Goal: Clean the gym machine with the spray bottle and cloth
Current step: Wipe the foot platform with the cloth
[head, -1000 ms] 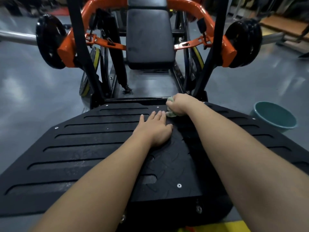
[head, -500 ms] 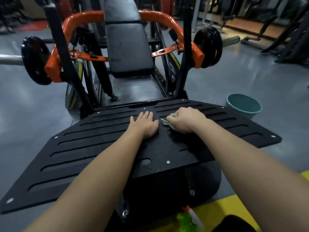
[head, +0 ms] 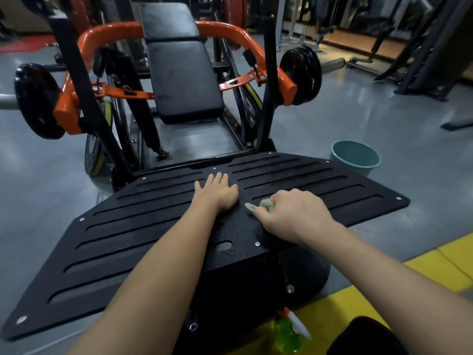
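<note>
Black slotted footplate (head: 128, 234) of gym machine (head: 269, 111), silver screws at corners, fills centre of view.

1. L hand (head: 215, 194): palm down on plate nr its centre, fingers straight and close together, holding nothing.
2. R hand (head: 294, 216): just right of L hand, not touching it. Fingers curled round cloth (head: 266, 204), knuckles up, pressing it onto plate's smooth centre panel.
3. Cloth: pale green, bunched in R fist. 1 end sticks out toward L hand and lies on plate.
4. Spray bottle (head: 288, 334): clear green body, white trigger head w/ orange tip. On yellow floor strip (head: 435, 262) at bottom of view, below plate's near edge, apart from both hands. Blurred; upright or tilted, cannot tell.
5. Black padded backrest (head: 184, 78): beyond plate, orange tube frame (head: 107, 37) arching behind it.
6. Weight plates: black, 1 set on left bar (head: 38, 101), 1 set on right bar (head: 304, 75).
7. Teal bucket (head: 355, 157): on grey floor (head: 384, 119), just beyond plate's far right edge. Contents: cannot tell.
</note>
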`<state>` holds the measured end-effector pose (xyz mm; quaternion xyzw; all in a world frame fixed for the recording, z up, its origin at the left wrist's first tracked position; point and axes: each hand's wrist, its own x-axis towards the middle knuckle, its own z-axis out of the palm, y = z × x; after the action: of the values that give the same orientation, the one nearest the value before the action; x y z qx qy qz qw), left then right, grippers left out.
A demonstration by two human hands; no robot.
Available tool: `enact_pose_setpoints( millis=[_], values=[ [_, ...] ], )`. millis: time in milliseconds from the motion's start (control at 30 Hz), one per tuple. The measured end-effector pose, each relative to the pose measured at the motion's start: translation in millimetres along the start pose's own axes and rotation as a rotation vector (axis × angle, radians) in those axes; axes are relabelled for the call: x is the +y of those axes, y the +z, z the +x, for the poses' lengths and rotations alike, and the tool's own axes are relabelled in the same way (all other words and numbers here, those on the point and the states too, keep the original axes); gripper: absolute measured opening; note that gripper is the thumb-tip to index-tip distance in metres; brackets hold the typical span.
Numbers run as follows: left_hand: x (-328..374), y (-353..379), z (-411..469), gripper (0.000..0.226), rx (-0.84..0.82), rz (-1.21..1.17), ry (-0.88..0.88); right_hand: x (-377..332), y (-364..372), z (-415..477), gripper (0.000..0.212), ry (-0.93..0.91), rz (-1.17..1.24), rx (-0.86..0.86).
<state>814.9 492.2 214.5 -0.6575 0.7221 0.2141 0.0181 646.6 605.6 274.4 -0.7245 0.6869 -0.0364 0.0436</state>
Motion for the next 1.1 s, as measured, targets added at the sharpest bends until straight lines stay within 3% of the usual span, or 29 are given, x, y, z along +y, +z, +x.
enact_pose_setpoints(
  millis=[233, 700, 1100],
  values=[
    [-2.0, 2.0, 6.4, 0.065, 0.003, 0.007, -0.001, -14.0, 8.1, 46.4, 0.048, 0.057, 0.044, 0.024],
    [-7.5, 9.4, 20.7, 0.066, 0.038, 0.044, 0.005, -26.3, 39.9, 168.5, 0.047, 0.076, 0.034, 0.024],
    [-1.5, 3.6, 18.8, 0.064, 0.027, 0.075, 0.001, -20.6, 24.1, 144.8, 0.054, 0.044, 0.143, -0.078]
  ],
)
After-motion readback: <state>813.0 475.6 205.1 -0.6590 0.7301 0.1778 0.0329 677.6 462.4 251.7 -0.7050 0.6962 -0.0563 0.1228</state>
